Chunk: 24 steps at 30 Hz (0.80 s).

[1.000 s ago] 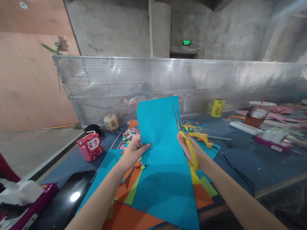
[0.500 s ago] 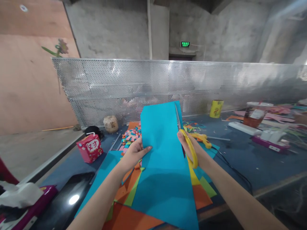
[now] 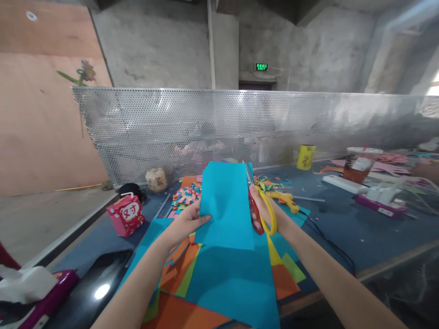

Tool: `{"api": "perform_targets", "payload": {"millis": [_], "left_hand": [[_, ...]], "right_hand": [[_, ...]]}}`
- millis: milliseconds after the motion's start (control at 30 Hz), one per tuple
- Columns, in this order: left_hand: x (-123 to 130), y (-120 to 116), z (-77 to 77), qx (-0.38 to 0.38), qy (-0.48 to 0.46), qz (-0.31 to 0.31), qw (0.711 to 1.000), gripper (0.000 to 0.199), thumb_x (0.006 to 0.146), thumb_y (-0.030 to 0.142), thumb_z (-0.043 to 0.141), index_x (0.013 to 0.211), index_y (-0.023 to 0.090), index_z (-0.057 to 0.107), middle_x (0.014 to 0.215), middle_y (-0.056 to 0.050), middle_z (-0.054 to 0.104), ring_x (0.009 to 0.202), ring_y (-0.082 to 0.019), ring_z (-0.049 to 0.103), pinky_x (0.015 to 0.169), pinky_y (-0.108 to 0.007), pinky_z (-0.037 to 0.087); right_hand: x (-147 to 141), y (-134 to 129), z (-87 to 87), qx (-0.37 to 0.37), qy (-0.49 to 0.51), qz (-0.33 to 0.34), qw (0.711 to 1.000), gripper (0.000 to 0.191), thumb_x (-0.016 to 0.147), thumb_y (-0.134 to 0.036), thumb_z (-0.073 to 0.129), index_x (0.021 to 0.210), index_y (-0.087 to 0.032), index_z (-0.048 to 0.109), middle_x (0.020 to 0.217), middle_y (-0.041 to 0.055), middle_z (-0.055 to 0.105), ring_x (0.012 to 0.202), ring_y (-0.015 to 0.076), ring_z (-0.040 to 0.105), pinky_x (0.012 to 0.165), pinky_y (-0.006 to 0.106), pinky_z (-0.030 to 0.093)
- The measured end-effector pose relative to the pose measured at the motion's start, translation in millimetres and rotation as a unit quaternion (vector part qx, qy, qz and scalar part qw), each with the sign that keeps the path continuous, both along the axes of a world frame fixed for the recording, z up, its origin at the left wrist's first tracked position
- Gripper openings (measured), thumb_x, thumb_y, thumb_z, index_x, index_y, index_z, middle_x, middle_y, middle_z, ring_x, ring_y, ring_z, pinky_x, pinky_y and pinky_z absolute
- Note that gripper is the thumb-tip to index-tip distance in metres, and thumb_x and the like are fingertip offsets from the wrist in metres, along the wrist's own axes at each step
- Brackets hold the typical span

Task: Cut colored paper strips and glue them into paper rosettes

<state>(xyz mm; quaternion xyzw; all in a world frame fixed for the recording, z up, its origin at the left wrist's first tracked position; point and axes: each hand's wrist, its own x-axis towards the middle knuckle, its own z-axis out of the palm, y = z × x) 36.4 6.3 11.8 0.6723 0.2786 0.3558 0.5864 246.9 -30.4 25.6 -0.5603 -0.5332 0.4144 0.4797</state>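
A blue sheet of paper [image 3: 224, 201] is held upright in front of me, its upper left corner cut off at a slant. My left hand [image 3: 188, 221] pinches its left edge, thumb on the near face. In my right hand [image 3: 265, 205] is a pair of scissors [image 3: 254, 214] with red and yellow handles. Their blades point up along the sheet's right edge, with a strip of blue showing beyond them. Below lies a larger blue sheet [image 3: 236, 278] over orange, green and yellow paper. Whether the blades are parted is hard to make out.
Small paper scraps [image 3: 187, 194] are heaped behind my left hand. A yellow glue gun [image 3: 286, 200] with a black cord lies right. A pink carton [image 3: 126, 215] and a black glossy device [image 3: 92, 288] are left. A drink cup [image 3: 360, 167] and power strip [image 3: 379, 204] stand far right.
The blue sheet and both hands have come lower. The scissors have moved down with the right hand, and their red handle now shows. The view has shifted slightly.
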Motion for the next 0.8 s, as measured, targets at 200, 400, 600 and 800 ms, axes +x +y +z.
{"api": "perform_targets", "payload": {"millis": [200,400,600,800], "left_hand": [[-23,13,-3.5,0.039,0.123,-0.058,0.99,0.033,0.071,0.026,0.062,0.103,0.022,0.061,0.101,-0.005,0.067,0.092,-0.023,0.062,0.082,-0.038,0.048],[-33,19,-11.9,0.1,0.241,0.086,0.962,0.035,0.049,0.021,0.072,0.084,0.025,0.069,0.085,-0.002,0.071,0.078,-0.024,0.065,0.061,-0.025,0.049],[-13,1,-2.3,0.126,0.287,0.135,0.94,0.051,0.05,0.031,0.074,0.099,0.025,0.066,0.094,-0.007,0.069,0.083,-0.029,0.064,0.063,-0.028,0.047],[28,-13,1.8,0.312,0.415,0.17,0.838,0.046,0.06,0.031,0.067,0.104,0.018,0.063,0.11,-0.019,0.061,0.105,-0.042,0.051,0.086,-0.052,0.036]], "right_hand": [[12,17,-18.1,-0.125,0.045,-0.002,0.991,0.05,0.081,-0.065,0.027,0.059,-0.021,0.035,0.032,-0.0067,0.035,0.022,0.0073,0.033,0.023,0.018,0.029],[25,8,-17.3,-0.108,0.019,0.035,0.993,0.047,0.076,-0.062,0.043,0.057,-0.019,0.038,0.031,-0.0063,0.038,0.021,0.0064,0.033,0.022,0.016,0.026],[50,2,-9.1,0.0,-0.025,0.045,0.999,0.048,0.067,-0.069,0.048,0.067,-0.021,0.039,0.035,-0.0095,0.039,0.021,0.0076,0.033,0.021,0.018,0.026],[76,13,-20.7,0.233,0.034,-0.052,0.971,0.043,0.072,-0.065,0.045,0.072,-0.022,0.041,0.042,-0.0083,0.042,0.028,0.0068,0.038,0.031,0.02,0.03]]}}
